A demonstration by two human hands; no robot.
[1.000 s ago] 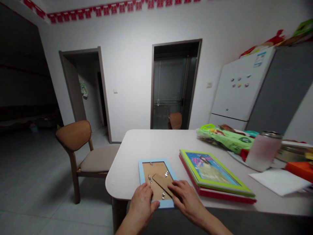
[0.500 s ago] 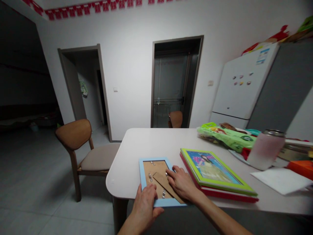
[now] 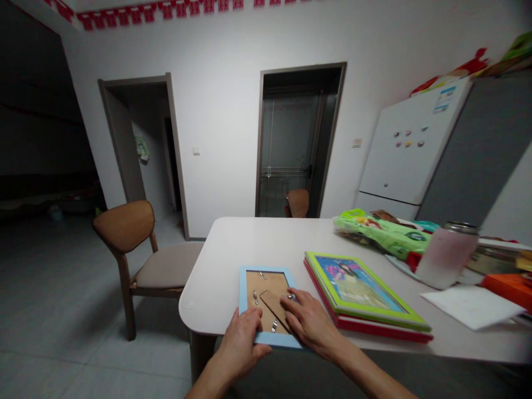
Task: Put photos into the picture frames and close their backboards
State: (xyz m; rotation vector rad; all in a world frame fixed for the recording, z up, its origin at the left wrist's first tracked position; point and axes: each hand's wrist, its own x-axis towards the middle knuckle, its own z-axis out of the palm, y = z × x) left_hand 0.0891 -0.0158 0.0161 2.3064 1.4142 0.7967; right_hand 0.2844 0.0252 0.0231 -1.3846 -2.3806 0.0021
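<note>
A light blue picture frame [image 3: 277, 339] lies face down near the table's front edge, showing its brown backing board [image 3: 272, 279] with several small metal clips. A brown stand flap [image 3: 274, 306] lies slantwise across the board. My left hand [image 3: 242, 335] grips the frame's lower left corner, fingers on top and thumb at the front edge. On the right side, my right hand [image 3: 310, 318] is closed on the frame, its curled fingertips pressing beside the right-hand clip [image 3: 290, 296]. That hand partly covers the flap and the frame's right edge.
Right of my hands, a green picture frame [image 3: 361, 285] lies on top of a red one [image 3: 384, 331]. Farther right are a pink bottle [image 3: 449, 255], white paper [image 3: 471, 306] and a green package [image 3: 382, 231]. A wooden chair [image 3: 124, 227] stands left of the table [image 3: 249, 235].
The blue frame has turned slightly on the table under my hands. My right fingers have shifted a little around the right-hand clip, and my left hand has moved slightly left.
</note>
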